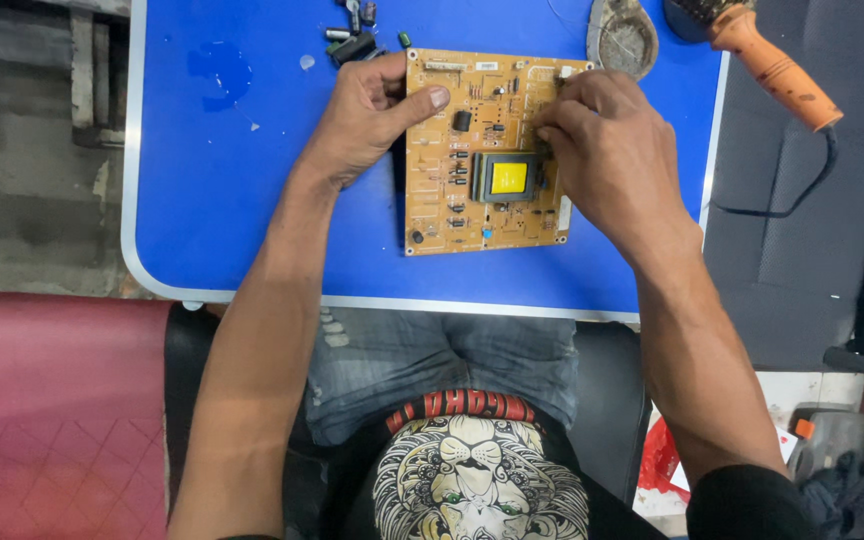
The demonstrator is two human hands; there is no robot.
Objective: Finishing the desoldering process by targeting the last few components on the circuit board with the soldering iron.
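the right hand (607,150) lies over the right edge of the tan circuit board (482,150), its fingers curled and pinched together on something at the board's upper right; what they pinch is hidden under the fingertips and cannot be made out. the hand also covers the board's right margin, so the parts there do not show. the left hand (367,115) rests on the board's left edge, fingers loosely bent around the side and the thumb laid flat across the upper left of the board, holding it down; the fingers beyond the edge are hidden below the palm.

the board lies flat near the middle of the blue table (222,190), closer to its far side, with a dark block bearing a yellow square (508,177) near its centre. the small parts on the board are too fine to tell apart.

at the table's far edge a cluster of loose small parts (352,35) lies just beyond the left hand, cut off by the top of the view. a round grey dish (622,38) sits past the right hand, also cut off. to the right, off the table, an orange-handled tool (772,65) with a dark cord (802,180) lies on a dark surface, its head out of view.
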